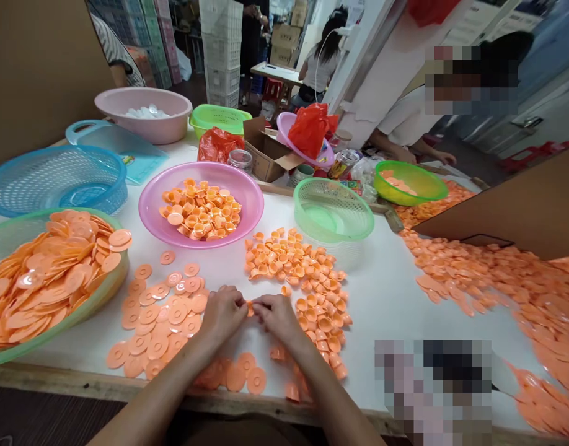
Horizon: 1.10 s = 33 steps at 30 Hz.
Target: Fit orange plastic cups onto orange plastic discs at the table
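Left hand (222, 313): knuckles up over the near middle of the tabletop (391, 291), fingertips drawn together towards the right hand; its grip is closed on a small orange piece.
Right hand (277, 316): just right of the left hand, fingertips meeting it; its grip is pinched tight on the same piece.
Orange piece (250, 306): between the two sets of fingertips, mostly hidden, so its shape cannot be told.
Flat orange discs (158, 319): spread loose on the tabletop to the left of the hands and under the left wrist.
Orange cups (303, 272): a loose heap just beyond and to the right of the hands.
Pink bowl (149, 198): beyond the hands, holding more orange parts.
Green basin (105, 288): at the near left, heaped with flat discs.
Green basket (333, 214): beyond the cups, to the right of the pink bowl.
Blue basket (56, 179): far left, behind the basin.
Co-worker's hand (445, 158): far right, by a yellow-green bowl (424, 192).
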Each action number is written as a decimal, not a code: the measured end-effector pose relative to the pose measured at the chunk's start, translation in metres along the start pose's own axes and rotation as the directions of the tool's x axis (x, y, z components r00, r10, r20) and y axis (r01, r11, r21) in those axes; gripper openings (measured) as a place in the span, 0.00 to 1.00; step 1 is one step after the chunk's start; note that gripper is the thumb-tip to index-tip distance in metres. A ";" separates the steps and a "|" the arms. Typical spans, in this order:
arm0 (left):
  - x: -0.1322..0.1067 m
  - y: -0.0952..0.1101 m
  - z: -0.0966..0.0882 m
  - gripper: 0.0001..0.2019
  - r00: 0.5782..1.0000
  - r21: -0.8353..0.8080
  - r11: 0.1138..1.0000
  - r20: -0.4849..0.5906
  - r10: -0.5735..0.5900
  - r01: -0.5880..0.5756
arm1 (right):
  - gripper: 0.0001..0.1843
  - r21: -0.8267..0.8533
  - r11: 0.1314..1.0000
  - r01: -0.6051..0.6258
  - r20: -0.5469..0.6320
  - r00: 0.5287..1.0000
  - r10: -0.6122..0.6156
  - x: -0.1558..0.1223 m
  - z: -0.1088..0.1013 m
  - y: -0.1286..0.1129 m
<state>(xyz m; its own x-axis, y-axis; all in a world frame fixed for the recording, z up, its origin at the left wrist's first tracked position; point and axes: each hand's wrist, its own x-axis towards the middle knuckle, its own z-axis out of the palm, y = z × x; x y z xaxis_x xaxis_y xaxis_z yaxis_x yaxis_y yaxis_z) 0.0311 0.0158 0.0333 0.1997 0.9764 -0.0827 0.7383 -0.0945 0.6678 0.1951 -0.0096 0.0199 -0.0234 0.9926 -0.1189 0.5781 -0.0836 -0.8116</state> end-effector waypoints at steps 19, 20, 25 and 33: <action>-0.034 -0.020 0.020 0.09 0.986 0.208 0.968 0.124 0.114 -0.138 | 0.05 0.161 0.969 -0.189 -0.014 0.981 0.194 -0.004 -0.013 0.002; -0.031 -0.017 0.022 0.11 0.986 0.197 0.970 0.104 0.127 -0.145 | 0.04 0.186 0.962 -0.198 0.018 0.980 0.198 -0.006 -0.007 0.001; -0.027 -0.014 0.032 0.11 0.990 0.099 0.986 0.062 0.129 -0.135 | 0.05 0.194 0.959 -0.205 0.022 0.979 0.205 -0.010 0.010 0.004; -0.024 -0.022 0.026 0.08 0.989 -0.122 0.988 0.104 0.109 -0.096 | 0.09 -0.116 0.992 -0.056 -0.028 0.998 0.053 0.001 0.019 -0.008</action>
<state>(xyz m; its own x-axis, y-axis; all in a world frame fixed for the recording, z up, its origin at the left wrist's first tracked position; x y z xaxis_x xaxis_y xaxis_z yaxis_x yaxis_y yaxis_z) 0.0265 -0.0105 0.0012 0.3448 0.9347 -0.0863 0.6316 -0.1630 0.7580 0.1754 -0.0093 0.0156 0.0301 0.9888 -0.1463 0.6695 -0.1286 -0.7316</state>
